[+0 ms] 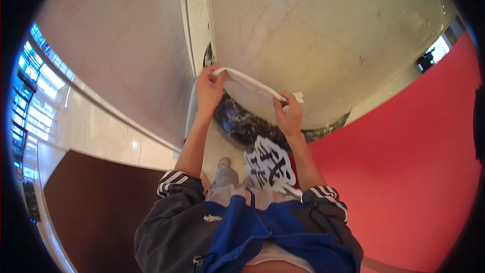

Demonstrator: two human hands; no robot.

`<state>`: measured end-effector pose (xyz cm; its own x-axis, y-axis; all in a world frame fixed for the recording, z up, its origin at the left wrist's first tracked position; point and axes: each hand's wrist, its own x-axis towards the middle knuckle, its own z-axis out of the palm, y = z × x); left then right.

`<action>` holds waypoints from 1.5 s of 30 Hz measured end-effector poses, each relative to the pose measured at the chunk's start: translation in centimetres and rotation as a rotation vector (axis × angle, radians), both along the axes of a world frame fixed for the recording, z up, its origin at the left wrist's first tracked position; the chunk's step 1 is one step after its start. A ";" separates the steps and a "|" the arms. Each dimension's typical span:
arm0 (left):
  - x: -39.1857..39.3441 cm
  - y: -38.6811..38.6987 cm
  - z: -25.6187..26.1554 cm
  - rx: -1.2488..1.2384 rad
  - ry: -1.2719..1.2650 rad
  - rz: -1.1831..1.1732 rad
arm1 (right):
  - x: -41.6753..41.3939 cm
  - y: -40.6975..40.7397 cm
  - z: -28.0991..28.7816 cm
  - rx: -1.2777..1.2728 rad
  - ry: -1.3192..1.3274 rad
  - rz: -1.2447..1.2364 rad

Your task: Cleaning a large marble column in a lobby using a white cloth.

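Note:
A thin white sheet (250, 78), which looks like cloth, is stretched between my two hands. My left hand (209, 89) pinches its upper left end between thumb and fingers. Lower and to the right, my right hand (289, 112) grips the other end, and a short loose tip sticks out past the fingers. The sheet's top edge is bunched into a roll and sags a little below. Behind it stands a marble column (303, 45) with a black stone base (242, 121). I cannot tell whether the sheet touches the column.
At the left rises a large pale panel (125, 53) with faint reddish marks. A dark brown board (102, 204) is at the lower left. On the right is a big red panel (398, 159). A white cut-out sign (271, 163) with black characters lies near my feet, beside my shoe (224, 162).

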<state>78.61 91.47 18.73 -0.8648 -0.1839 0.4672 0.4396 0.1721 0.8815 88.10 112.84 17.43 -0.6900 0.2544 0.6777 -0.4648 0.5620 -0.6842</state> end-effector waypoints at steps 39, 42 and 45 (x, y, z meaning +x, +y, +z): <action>-20.7 8.3 30.9 -0.073 1.329 0.261 | -20.5 -0.6 32.8 1.043 0.869 -0.838; -21.9 9.2 31.1 0.140 1.423 0.192 | -21.3 -0.7 33.1 1.105 0.846 -0.954; -23.4 9.1 30.5 0.046 1.522 0.283 | -22.0 -2.0 32.3 0.845 0.919 -0.645</action>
